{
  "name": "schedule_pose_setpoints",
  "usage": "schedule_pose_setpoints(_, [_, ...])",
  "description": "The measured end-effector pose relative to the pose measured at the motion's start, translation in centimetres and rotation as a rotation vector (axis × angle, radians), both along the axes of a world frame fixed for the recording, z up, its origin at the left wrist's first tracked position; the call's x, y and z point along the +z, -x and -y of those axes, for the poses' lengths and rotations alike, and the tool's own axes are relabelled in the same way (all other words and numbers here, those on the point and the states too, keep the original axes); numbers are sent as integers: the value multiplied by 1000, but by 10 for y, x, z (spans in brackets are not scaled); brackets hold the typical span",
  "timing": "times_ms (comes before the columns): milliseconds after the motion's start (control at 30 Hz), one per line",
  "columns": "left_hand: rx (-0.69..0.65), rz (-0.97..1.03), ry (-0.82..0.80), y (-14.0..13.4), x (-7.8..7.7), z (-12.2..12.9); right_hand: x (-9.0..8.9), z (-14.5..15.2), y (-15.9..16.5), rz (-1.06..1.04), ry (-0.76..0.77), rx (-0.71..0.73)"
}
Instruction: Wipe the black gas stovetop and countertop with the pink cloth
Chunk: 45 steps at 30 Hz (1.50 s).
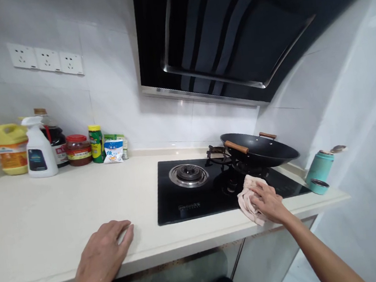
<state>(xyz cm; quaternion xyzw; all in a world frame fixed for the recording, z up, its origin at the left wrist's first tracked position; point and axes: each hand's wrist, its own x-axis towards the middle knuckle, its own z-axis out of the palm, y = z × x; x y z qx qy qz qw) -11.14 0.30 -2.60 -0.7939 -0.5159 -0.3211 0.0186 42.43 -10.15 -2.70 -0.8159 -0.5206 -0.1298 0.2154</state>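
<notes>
Under my right hand (268,202) a pale pink cloth (247,202) is bunched, pressed on the front edge of the black gas cooktop (212,206). The fingers lie over the cloth and hold it. Part of the cloth drapes onto the counter's front edge. My left hand (103,245) rests on the white countertop (126,197), left of the cooktop. Its thumb and fingers are apart with nothing in them. The left burner (189,173) is bare, its pan support off. A black wok (260,148) with wooden handles sits over the right burner, just behind the cloth.
A range hood (216,33) hangs over the cooktop. At the right end stand a turquoise container (320,166) and a small turquoise cup-like piece (318,186). Along the back left are a white spray bottle (39,149), a yellow jug (10,147), a red-lidded jar (78,150) and seasoning packets (113,151).
</notes>
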Motion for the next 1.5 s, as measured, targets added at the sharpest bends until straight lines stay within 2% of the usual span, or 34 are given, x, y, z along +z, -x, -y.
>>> schedule_pose_setpoints(100, [3, -4, -16, -1, 0, 0, 0, -2, 5, -25, -53, -51])
schedule_pose_setpoints(167, [8, -7, -15, -2, 1, 0, 1, -2, 7, -32, -62, 18])
schedule_pose_setpoints(300, [10, -21, -11, -2, 1, 0, 4, -4, 15, -204, -50, 193])
schedule_pose_setpoints(367, [9, -27, -16, -2, 0, -2, 8, -10, 23, -178, -5, 235])
schedule_pose_setpoints(467, [4, -38, -14, -1, -2, -5, 18, -26, 31, -62, 112, 186])
schedule_pose_setpoints(567, [0, -46, -6, -2, -1, -6, 30, -47, 27, -57, 218, 117])
schedule_pose_setpoints(700, [4, -45, 18, -4, 3, -6, 45, -71, 16, -76, 261, 101])
schedule_pose_setpoints(833, [22, -39, 16, -5, 3, -6, 48, -86, 13, -90, 287, 95])
schedule_pose_setpoints(933, [45, -38, 0, -5, 2, -6, 44, -84, 19, -88, 276, 68])
schedule_pose_setpoints(1067, [26, -33, 32, -4, 4, -4, 33, -58, 36, -61, 233, 25])
schedule_pose_setpoints(1233, [27, -24, 22, -4, 6, -4, 6, -12, 49, -16, 178, 171])
schedule_pose_setpoints(1400, [18, -32, 30, -3, 4, -5, -15, 7, 29, 41, 130, 297])
schedule_pose_setpoints(1500, [17, -30, 25, -1, 2, -5, -22, 9, 0, 93, 47, 167])
